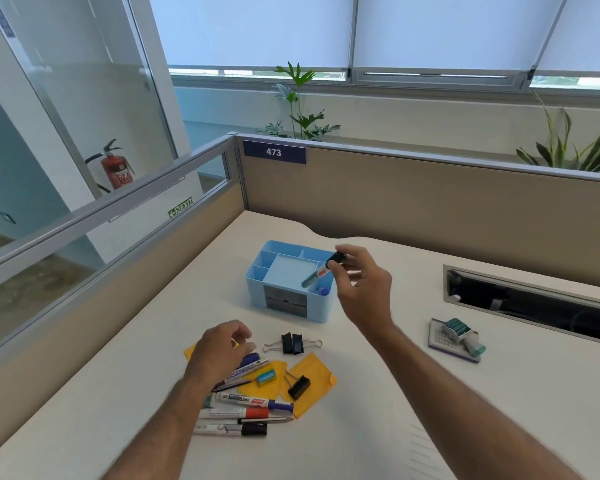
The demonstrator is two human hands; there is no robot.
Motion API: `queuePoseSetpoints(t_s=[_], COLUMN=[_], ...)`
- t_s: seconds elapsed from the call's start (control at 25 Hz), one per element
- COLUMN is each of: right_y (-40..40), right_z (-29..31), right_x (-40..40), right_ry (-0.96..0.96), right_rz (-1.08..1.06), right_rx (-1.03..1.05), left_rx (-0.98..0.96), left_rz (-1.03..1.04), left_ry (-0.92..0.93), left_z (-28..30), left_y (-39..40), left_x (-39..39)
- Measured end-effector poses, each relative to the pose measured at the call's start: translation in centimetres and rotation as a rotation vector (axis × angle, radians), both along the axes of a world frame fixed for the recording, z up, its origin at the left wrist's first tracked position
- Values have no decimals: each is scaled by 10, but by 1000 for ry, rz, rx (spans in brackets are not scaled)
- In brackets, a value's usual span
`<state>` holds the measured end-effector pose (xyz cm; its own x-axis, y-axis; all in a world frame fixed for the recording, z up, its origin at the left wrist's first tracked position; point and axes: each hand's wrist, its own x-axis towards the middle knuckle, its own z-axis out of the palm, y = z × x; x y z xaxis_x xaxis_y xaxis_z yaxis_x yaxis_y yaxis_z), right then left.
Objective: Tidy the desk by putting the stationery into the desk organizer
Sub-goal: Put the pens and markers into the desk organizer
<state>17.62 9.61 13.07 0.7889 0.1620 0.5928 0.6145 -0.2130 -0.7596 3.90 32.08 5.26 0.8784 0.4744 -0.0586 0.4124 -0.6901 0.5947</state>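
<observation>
A light blue desk organizer (pixel 257 285) stands mid-desk with several compartments and a grey drawer front. My right hand (pixel 364 289) holds a marker (pixel 321 270) by its black cap, tilted over the organizer's right compartments. A blue-capped item (pixel 323 291) sits in the front right slot. My left hand (pixel 219 348) hovers, fingers curled, over a pile of whiteboard markers (pixel 253 403) and a pen. Yellow envelopes (pixel 312 375), a blue eraser (pixel 266 377) and black binder clips (pixel 291 343) lie around the pile.
A date stamp (pixel 459 334) rests on a small booklet at the right. A cable trough (pixel 534 303) is cut into the desk behind it. Beige partition walls (pixel 430 209) close the back and left sides.
</observation>
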Motion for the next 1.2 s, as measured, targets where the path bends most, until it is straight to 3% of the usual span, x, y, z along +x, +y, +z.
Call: queuePoseSetpoints(t_s=[0.24,0.52,0.68,0.84,0.92,1.08,1.2], right_y=[12,29,30,29,31,39,43], right_z=[-5,-36,-46,-45,-48,-55,-58], right_x=[26,37,35,12,-13,-73,-86], right_ry=[-108,-118,-24,-203,-281,-200,-148], right_rz=[-78,-138,-153,-172,-40,325,269], right_rx=[-241,-541,-646,-528,-377,-250,-177], left_rx=[147,339,301,-19,-328,-1150,-1440], left_rz=[-113,-244,-307,-178,-51,164,223], left_ry=[264,295,298,87,-60,-222,-195], left_z=[-11,-13,-9,10,22,34,33], left_y=[11,11,16,16,12,-5,-13], left_x=[-24,-13,-11,-1,8,17,16])
